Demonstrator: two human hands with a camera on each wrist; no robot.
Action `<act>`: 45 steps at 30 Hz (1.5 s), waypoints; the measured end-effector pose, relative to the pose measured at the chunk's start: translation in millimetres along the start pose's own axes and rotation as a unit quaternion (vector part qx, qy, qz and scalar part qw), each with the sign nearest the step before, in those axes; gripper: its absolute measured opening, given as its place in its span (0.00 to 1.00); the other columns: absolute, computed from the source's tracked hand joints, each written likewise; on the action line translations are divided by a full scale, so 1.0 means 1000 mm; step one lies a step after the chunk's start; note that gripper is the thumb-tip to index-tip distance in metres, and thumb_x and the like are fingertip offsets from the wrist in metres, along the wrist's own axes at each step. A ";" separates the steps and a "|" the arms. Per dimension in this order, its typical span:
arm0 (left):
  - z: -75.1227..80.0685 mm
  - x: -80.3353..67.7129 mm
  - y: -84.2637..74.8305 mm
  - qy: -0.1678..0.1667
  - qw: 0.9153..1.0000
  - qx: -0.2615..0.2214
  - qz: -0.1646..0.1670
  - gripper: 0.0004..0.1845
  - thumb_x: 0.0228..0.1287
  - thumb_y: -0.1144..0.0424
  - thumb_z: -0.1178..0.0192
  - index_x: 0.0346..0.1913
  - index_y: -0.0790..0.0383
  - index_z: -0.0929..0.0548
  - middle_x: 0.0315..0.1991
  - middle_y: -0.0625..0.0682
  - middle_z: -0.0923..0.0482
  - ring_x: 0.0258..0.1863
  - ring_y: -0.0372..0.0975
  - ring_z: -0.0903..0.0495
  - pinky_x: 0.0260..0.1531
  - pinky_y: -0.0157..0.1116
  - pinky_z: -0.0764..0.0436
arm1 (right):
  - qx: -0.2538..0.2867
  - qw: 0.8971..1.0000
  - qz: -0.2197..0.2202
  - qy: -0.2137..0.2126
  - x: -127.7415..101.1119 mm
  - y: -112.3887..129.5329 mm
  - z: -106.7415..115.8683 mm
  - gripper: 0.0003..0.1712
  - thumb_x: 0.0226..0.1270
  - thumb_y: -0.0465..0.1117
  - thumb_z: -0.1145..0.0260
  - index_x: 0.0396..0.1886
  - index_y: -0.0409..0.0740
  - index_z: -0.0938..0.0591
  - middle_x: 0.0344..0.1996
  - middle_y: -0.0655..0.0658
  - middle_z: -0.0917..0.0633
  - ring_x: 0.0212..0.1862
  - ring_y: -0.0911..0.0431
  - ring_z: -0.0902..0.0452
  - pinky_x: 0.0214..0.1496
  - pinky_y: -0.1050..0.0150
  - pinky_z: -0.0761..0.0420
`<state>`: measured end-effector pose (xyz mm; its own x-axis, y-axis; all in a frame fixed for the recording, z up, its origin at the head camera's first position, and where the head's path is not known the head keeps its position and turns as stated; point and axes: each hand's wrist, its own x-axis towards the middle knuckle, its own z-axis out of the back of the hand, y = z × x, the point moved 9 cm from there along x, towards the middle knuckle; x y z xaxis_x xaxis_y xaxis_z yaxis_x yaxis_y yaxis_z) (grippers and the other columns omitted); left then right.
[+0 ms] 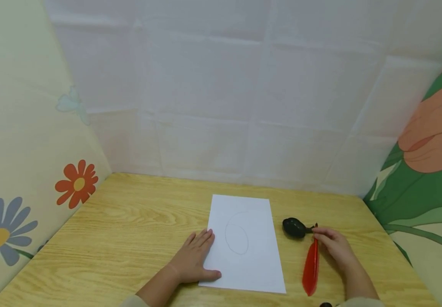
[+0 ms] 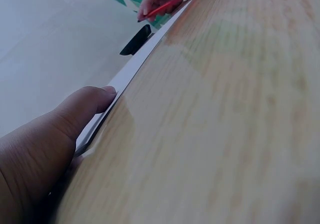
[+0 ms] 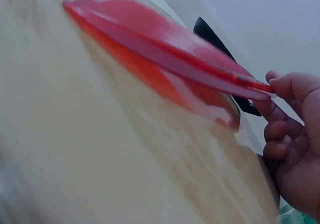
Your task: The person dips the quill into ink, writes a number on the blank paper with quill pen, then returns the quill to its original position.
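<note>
Left hand (image 1: 192, 258) lies flat, fingers straight, on the white paper (image 1: 245, 247) — right hand (image 1: 333, 245) pinches a red feather (image 1: 310, 266) beside a black inkpot (image 1: 294, 227).

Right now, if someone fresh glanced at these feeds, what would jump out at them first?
Probably the red feather, lying on the wooden table right of the white sheet of paper, its quill end pinched by the right hand. Just beyond its tip sits a glossy black rounded object. The left hand rests flat on the paper's left edge, near a faint pencilled oval.
</note>
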<state>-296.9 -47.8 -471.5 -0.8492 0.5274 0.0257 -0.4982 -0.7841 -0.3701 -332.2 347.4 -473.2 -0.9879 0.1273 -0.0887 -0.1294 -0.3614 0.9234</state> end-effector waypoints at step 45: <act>-0.004 0.001 0.000 0.004 1.000 0.001 0.001 0.59 0.50 0.28 0.40 0.74 0.69 0.42 0.77 0.61 0.47 0.78 0.52 0.49 0.75 0.56 0.51 | -0.062 0.997 -0.036 -0.029 0.000 -0.004 0.000 0.24 0.65 0.44 0.32 0.51 0.29 0.22 0.26 0.58 0.17 0.28 0.64 0.26 0.29 0.69 0.24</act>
<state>-297.6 -46.2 -475.1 -0.8486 0.5287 0.0174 -0.4969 -0.7854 -0.3690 -332.1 348.8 -477.0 -0.9693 0.2095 -0.1286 -0.2137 -0.4600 0.8618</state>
